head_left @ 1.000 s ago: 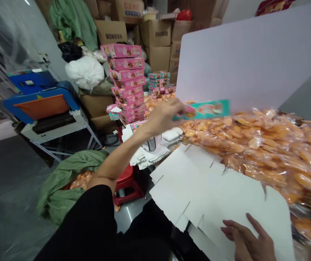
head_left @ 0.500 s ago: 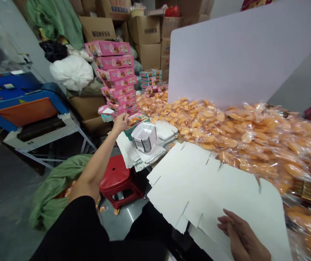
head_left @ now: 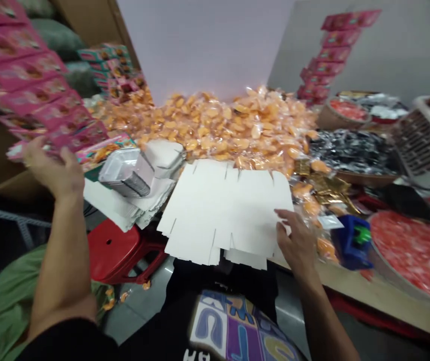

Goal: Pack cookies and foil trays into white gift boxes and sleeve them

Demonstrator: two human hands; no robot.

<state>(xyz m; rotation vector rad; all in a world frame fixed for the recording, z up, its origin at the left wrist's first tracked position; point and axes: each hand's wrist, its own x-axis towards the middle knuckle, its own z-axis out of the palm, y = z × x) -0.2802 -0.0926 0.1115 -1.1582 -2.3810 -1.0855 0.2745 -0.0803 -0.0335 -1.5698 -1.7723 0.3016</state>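
Note:
My left hand (head_left: 55,168) is stretched out at the lower front of a tall stack of pink printed boxes (head_left: 34,75). Its thumb and fingers are apart, somewhat blurred, and I see nothing held in them; whether it touches a box I cannot tell. Over the right end of the flat white die-cut cardboard sheets (head_left: 226,205) is my right hand (head_left: 296,238), fingers loosely bent and apart with nothing between them. Between the stack and the sheets, nested foil trays (head_left: 127,173) rest on more white card pieces (head_left: 155,193).
Wrapped orange pieces (head_left: 215,125) lie heaped behind the sheets. Further right are a dark blue tape dispenser (head_left: 352,243), a basin of red packets (head_left: 414,250), black packets (head_left: 352,153) and a white basket (head_left: 425,143). A red stool (head_left: 113,248) stands below on the left.
The view has swung right, bringing the basins and a second pink stack into sight. My left hand remains beside the near pink stack; my right hand is still at the right end of the sheets.

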